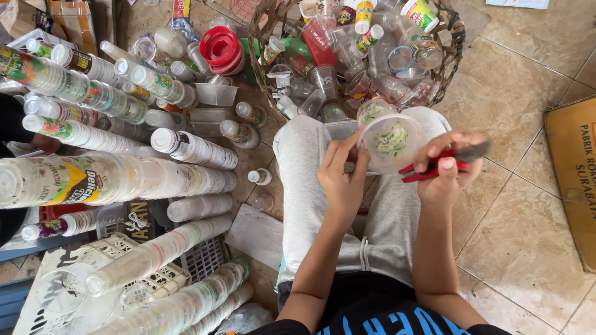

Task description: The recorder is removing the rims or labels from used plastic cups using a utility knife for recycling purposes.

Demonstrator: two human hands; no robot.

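Head view looks straight down on a tiled floor (515, 99) where a person sits with grey-trousered legs (310, 186) stretched toward a wicker basket (450, 62). The floor's left side is taken up by long nested stacks of clear plastic cups (112, 180), lying on their sides in rows from the upper left corner down to the lower edge, some resting on white plastic crates (180, 273). The basket, at the floor's upper edge just beyond the knees, is heaped with loose clear cups and small bottles. A brown cardboard box (574, 180) lies at the right edge. A red lid stack (221, 48) sits left of the basket.

Over the knees, just in front of the basket, is a clear plastic cup (391, 142) with a green-printed seal, its mouth turned up to the camera. It lies between the two hands. The left hand (341, 177) grips the cup's left rim, fingers curled round the wall. The right hand (447, 174) is closed round a red-handled cutter (444, 162), which lies level, just to the right of the cup; whether it touches the rim cannot be told, as the tool is blurred.
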